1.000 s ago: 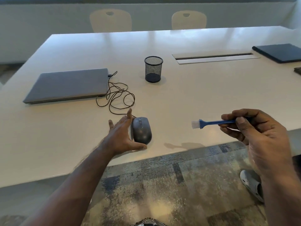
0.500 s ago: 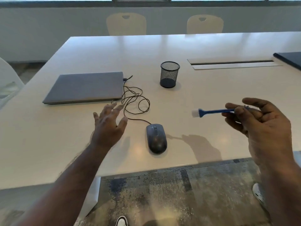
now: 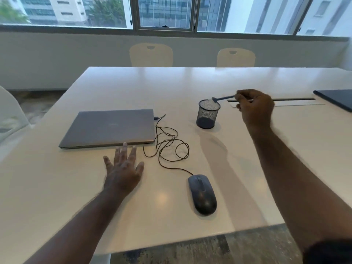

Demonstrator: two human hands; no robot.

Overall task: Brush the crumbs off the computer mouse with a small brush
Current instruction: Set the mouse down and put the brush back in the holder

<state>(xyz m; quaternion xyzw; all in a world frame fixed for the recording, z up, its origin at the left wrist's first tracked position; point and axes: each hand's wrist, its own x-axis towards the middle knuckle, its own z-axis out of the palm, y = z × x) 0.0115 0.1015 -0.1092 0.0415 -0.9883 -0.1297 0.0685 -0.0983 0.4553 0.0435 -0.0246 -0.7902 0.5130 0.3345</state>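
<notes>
1. We see a white table (image 3: 247, 77) under windows (image 3: 163, 12), two chairs (image 3: 151, 54) behind.
2. Our left hand (image 3: 122, 168) lies flat at centre-left, fingers spread.
3. Our right hand (image 3: 255, 105) pinches the brush (image 3: 222, 98) over the mesh cup (image 3: 207, 115).
4. The mouse (image 3: 202, 194) sits lower centre.

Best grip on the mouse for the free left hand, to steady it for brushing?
Pinch the mouse across its two long sides near the rear hump, coming from its left, where the left hand lies open on the table. The cable exits the far end; the top stays clear.
</notes>
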